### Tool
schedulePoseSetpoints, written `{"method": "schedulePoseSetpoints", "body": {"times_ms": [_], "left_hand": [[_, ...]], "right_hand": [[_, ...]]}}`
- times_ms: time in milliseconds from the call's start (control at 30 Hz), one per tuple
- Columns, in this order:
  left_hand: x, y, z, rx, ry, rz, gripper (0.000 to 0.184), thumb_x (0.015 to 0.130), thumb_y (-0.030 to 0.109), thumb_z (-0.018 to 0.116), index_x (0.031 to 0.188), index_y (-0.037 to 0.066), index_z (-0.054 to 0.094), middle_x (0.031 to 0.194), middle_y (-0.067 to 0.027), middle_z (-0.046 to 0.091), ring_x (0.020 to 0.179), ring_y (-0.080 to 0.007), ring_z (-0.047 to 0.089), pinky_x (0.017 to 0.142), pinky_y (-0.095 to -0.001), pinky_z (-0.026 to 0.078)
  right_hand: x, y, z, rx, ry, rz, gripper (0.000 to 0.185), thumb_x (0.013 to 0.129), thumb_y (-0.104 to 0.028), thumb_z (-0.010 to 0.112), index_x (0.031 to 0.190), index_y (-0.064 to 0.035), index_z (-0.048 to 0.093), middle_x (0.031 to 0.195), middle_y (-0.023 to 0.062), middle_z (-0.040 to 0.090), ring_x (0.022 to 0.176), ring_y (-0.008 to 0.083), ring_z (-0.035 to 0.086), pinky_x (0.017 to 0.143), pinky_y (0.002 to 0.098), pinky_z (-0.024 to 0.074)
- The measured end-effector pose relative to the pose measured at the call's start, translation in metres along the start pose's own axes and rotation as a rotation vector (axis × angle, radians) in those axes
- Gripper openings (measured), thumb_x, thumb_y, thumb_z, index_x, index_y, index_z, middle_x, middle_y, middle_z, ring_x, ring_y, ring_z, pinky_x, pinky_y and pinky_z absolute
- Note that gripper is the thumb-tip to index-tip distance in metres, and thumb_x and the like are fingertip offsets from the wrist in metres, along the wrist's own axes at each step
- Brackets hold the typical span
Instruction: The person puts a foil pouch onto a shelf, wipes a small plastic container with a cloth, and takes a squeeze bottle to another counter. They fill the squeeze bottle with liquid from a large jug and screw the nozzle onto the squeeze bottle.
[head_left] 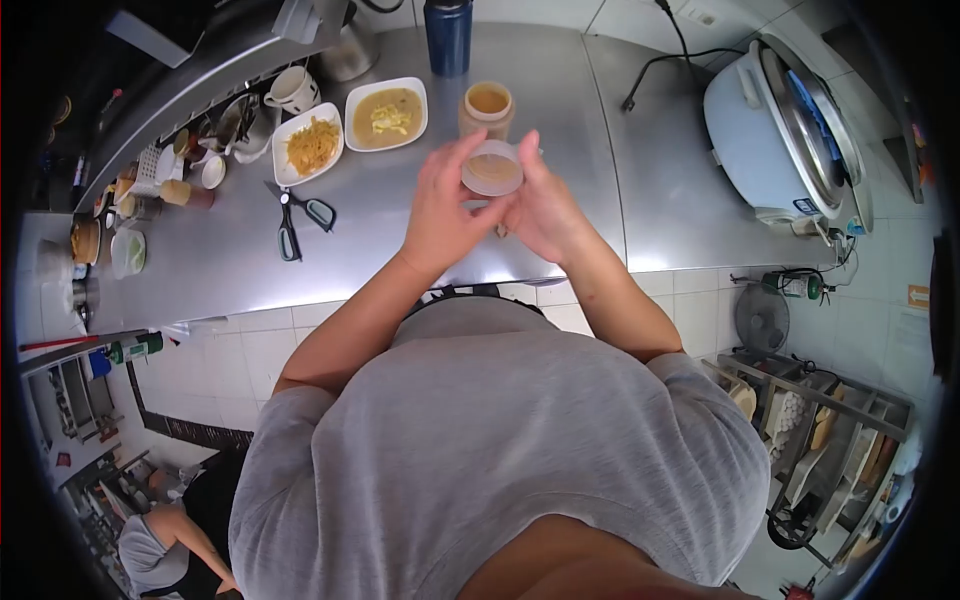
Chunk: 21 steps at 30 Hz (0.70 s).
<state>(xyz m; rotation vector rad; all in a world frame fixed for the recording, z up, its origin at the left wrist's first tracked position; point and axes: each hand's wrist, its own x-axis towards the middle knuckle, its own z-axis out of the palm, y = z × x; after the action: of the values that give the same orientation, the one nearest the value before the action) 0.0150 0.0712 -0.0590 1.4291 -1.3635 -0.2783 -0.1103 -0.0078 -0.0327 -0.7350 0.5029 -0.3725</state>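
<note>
Between my two hands is a round, translucent lid, its face turned up with a brownish tint inside. My left hand (442, 205) grips the left rim of the lid (492, 172) with fingers curved round it. On the other side my right hand (545, 205) holds the right edge. Just beyond them an uncapped jar (488, 108) with orange-brown contents stands upright on the steel counter (380, 235). To the left are a square bowl of soup with egg (384, 115) and a square bowl of shredded yellow food (308, 144). Black-handled scissors (290, 220) lie below the bowls.
A dark blue bottle (448, 38) stands behind the jar. A white cup (294, 90) and several small containers line the left side. At the right sit a light blue rice cooker (770, 135) and a black cable (650, 70). Another person's arm (190, 540) shows at lower left.
</note>
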Motion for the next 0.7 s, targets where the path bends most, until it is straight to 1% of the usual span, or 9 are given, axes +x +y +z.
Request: {"method": "schedulePoseSetpoints", "body": {"times_ms": [33,67,167,267,333,367,467,567,700], "left_hand": [[-0.005,-0.017,-0.004,0.112,-0.019,0.044,0.084,0.067,0.021,0.082,0.138,0.008,0.04,0.121,-0.0183,0.055,0.11,-0.0305,0.055,0.079,-0.0392,0.053],[-0.01,-0.029,-0.009,0.226,-0.038,0.088,0.084,0.068,0.023,0.081,0.139,0.007,0.039,0.117,-0.0188,0.057,0.107,-0.0299,0.057,0.078,-0.0383,0.053],[-0.025,-0.043,-0.021,0.141,-0.154,-0.277,0.077,0.071,0.025,0.078,0.135,0.005,0.041,0.103,-0.0181,0.063,0.094,-0.0288,0.063,0.078,-0.0359,0.052],[-0.031,-0.047,-0.027,0.064,-0.245,-0.601,0.065,0.071,0.02,0.079,0.126,0.005,0.048,0.115,-0.0158,0.061,0.1,-0.0224,0.062,0.084,-0.0315,0.05],[-0.027,-0.053,-0.031,0.169,-0.266,-0.578,0.066,0.07,0.022,0.079,0.125,0.004,0.047,0.111,-0.0149,0.062,0.099,-0.0243,0.063,0.084,-0.0323,0.05],[-0.029,-0.055,-0.032,0.221,-0.288,-0.571,0.066,0.07,0.022,0.08,0.124,0.004,0.046,0.109,-0.0144,0.062,0.099,-0.0253,0.063,0.084,-0.0326,0.05],[-0.043,-0.084,-0.019,0.421,-0.128,-0.038,0.068,0.069,0.025,0.08,0.124,0.005,0.045,0.103,-0.013,0.064,0.099,-0.0279,0.064,0.083,-0.0355,0.051],[-0.032,-0.061,-0.016,0.033,-0.202,-0.182,0.055,0.072,0.028,0.076,0.116,0.005,0.054,0.101,-0.0154,0.066,0.093,-0.033,0.065,0.086,-0.0387,0.05],[-0.023,-0.069,-0.022,-0.022,-0.504,-0.177,0.037,0.074,0.033,0.072,0.1,0.007,0.064,0.097,-0.0151,0.068,0.091,-0.0314,0.066,0.081,-0.0391,0.051]], "right_hand": [[0.002,0.008,-0.013,-0.003,-0.036,0.032,0.065,0.092,-0.059,0.05,0.129,-0.005,0.05,0.114,0.0092,0.061,0.103,0.0202,0.059,0.085,0.0358,0.045],[0.014,0.022,-0.044,-0.175,0.061,0.026,0.063,0.091,-0.055,0.053,0.129,-0.0043,0.05,0.115,0.0098,0.06,0.103,0.021,0.06,0.085,0.0356,0.0455],[0.044,0.063,-0.122,-0.612,0.305,-0.039,0.057,0.09,-0.044,0.062,0.127,-0.002,0.051,0.115,0.0114,0.061,0.1,0.0222,0.061,0.084,0.0343,0.0472],[0.039,0.086,-0.141,-0.861,0.494,-0.197,0.052,0.088,-0.035,0.066,0.124,0.0006,0.053,0.111,0.0132,0.063,0.096,0.0208,0.062,0.081,0.0317,0.0492],[0.046,0.084,-0.139,-1.034,0.609,-0.328,0.049,0.086,-0.028,0.069,0.122,0.0023,0.054,0.108,0.0144,0.064,0.093,0.0199,0.063,0.079,0.0299,0.0506],[0.048,0.086,-0.138,-0.619,0.451,-0.355,0.052,0.084,-0.026,0.071,0.123,0.004,0.053,0.107,0.0165,0.063,0.093,0.0233,0.064,0.082,0.0336,0.0506],[0.015,0.057,-0.04,-0.512,0.335,-0.334,0.047,0.081,-0.021,0.072,0.118,0.0022,0.057,0.111,0.0188,0.06,0.1,0.0296,0.06,0.09,0.0385,0.047],[0.006,0.052,-0.021,-1.331,0.008,-0.631,0.04,0.076,-0.017,0.072,0.111,-0.0009,0.062,0.117,0.0176,0.055,0.11,0.0313,0.054,0.095,0.0403,0.0425],[0.001,0.032,-0.009,-1.655,-0.178,-0.503,0.037,0.073,-0.014,0.071,0.107,-0.0039,0.064,0.122,0.0141,0.051,0.112,0.0328,0.049,0.096,0.0424,0.039]]}}
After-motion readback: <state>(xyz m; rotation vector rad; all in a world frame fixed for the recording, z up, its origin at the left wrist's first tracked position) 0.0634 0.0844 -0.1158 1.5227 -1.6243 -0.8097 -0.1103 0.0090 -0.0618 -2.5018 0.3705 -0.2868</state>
